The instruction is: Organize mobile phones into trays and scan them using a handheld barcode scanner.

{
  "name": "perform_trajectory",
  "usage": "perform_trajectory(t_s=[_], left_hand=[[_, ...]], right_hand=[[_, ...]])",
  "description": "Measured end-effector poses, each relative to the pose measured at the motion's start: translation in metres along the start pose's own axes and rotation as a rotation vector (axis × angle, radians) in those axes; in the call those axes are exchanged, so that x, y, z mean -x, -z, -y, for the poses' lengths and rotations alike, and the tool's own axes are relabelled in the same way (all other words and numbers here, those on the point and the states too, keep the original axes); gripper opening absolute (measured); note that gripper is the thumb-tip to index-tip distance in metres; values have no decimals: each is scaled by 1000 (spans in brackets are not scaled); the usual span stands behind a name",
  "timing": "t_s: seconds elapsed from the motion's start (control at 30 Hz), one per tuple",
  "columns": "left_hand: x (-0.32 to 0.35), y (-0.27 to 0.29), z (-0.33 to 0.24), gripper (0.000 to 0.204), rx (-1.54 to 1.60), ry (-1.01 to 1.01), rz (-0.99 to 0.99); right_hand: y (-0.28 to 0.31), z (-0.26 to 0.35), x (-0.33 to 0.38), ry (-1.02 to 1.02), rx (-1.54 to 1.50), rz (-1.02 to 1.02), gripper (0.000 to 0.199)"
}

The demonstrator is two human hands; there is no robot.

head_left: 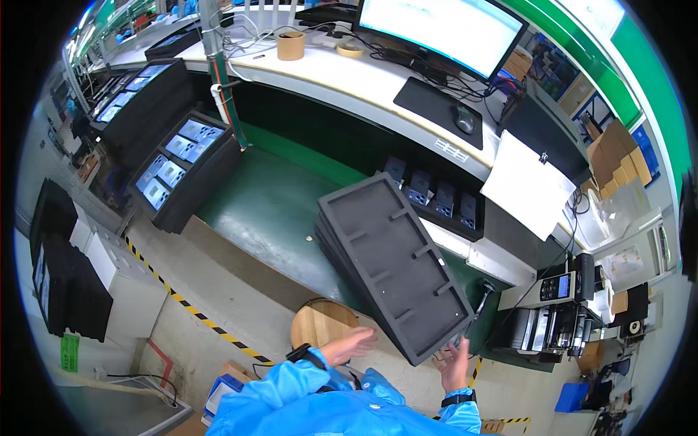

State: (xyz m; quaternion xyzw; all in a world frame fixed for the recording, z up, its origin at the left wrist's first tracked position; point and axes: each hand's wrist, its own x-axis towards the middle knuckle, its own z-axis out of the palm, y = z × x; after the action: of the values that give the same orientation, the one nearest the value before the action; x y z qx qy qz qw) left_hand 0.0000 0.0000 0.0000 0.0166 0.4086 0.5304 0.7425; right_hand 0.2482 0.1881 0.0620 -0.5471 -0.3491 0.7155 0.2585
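Observation:
A stack of black foam trays [396, 265] sits at an angle on the green bench [254, 211] in front of me; the top tray shows bare slots with small divider ribs. Left of the stack's near end, my left hand [350, 346] is open, fingers stretched and pointing right, apart from the trays. My right hand [455, 367] is beside the near right corner, its fingers spread upward and nothing visible in them. Whether its fingertips touch the tray edge I cannot tell. Behind the stack, a black tray of phones [445, 206] stands under the shelf, partly hidden.
Stacked trays of phones [180, 166] stand at the left end of the bench. A round wooden stool [320, 325] is by the bench edge. On the shelf are a monitor [440, 33], mouse [465, 119], tape roll [291, 46] and clipped papers [525, 185]. A label printer [552, 305] stands right.

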Motion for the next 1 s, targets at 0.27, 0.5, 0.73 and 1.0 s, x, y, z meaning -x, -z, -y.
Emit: perform_trajectory(t_s=[0.27, 0.5, 0.73, 1.0], left_hand=[[173, -45, -119, 31, -403, -878, -110], [337, -52, -250, 22, -1274, -1727, 104], [406, 49, -303, 34, -1224, -2130, 173], [421, 86, -326, 28, -766, -2381, -22]], right_hand=[[-66, 14, 14, 4, 501, -121, 48], [-68, -10, 12, 400, 605, -389, 23], [-144, 2, 88, 490, 224, -546, 37], [-294, -47, 117, 647, 380, -421, 49]])
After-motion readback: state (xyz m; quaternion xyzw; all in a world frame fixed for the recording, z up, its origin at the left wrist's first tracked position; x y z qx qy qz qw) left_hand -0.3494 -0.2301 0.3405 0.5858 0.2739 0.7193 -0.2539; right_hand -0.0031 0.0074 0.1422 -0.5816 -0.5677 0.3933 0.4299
